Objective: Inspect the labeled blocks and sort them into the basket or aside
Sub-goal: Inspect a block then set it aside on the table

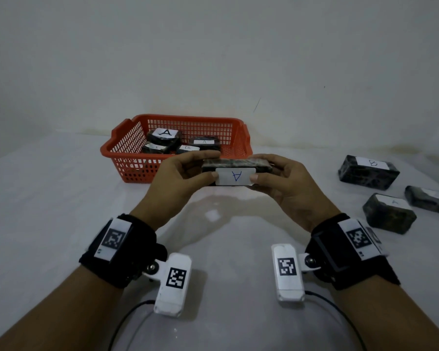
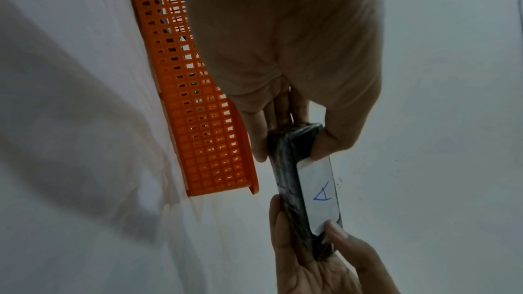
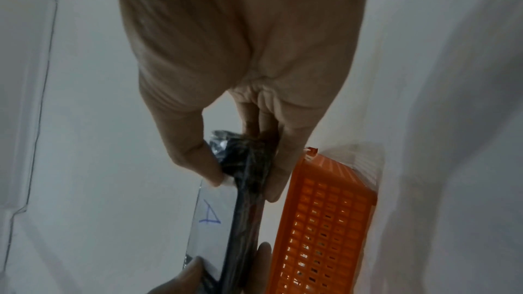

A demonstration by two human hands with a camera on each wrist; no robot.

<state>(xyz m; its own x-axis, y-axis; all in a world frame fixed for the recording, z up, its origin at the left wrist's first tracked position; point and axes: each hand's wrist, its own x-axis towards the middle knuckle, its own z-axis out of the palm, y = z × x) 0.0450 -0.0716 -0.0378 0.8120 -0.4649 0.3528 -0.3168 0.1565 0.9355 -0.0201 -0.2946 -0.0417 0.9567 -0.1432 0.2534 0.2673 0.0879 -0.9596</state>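
Observation:
Both hands hold one dark marbled block (image 1: 236,165) up above the table, just in front of the orange basket (image 1: 127,158). Its white label with a blue letter A (image 1: 235,176) faces me. My left hand (image 1: 188,173) pinches the block's left end and my right hand (image 1: 276,177) pinches its right end, thumbs on the label's edges. The left wrist view shows the same block (image 2: 285,164) and label (image 2: 319,193) between both hands, with the basket (image 2: 203,120) beside it. The right wrist view shows the block (image 3: 246,198) edge-on. Several labelled blocks (image 1: 165,138) lie inside the basket.
Three dark blocks lie on the white table at the right: one labelled B (image 1: 368,172), one labelled A (image 1: 388,214), and one (image 1: 428,200) cut by the frame edge. A pale wall stands right behind the basket. Cables (image 1: 127,317) run from the wrist cameras.

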